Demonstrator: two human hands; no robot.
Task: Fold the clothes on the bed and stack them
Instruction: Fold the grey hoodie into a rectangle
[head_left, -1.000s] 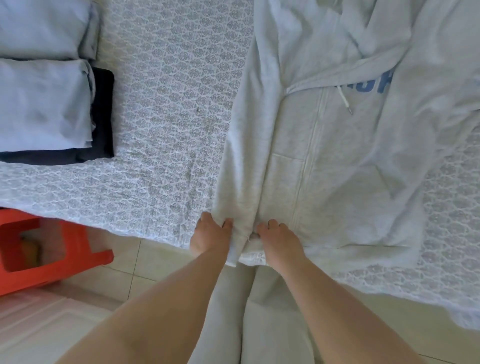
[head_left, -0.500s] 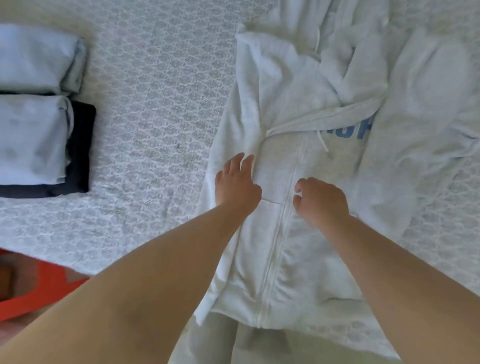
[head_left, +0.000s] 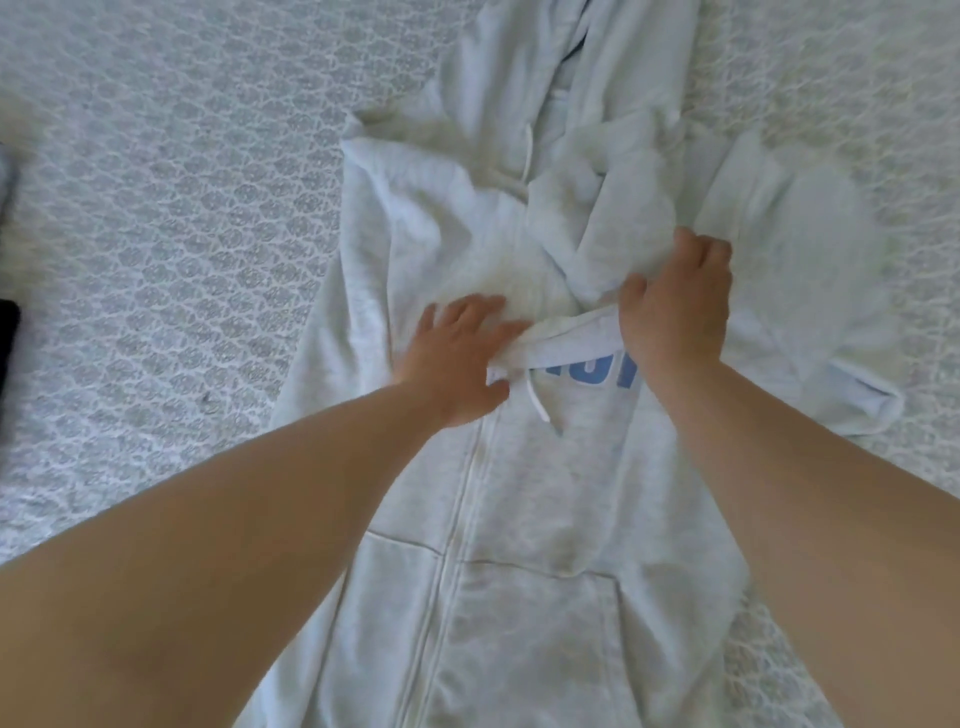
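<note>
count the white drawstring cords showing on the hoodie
2: one white drawstring cord hangs below the left hand; another lies near the light grey zip hoodie's hood. More may be hidden.

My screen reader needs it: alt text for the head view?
Two bare hands work a pale grey zip hoodie spread on a patterned bedspread: the right hand grips a bunched fold, the left hand pinches its end.
</note>
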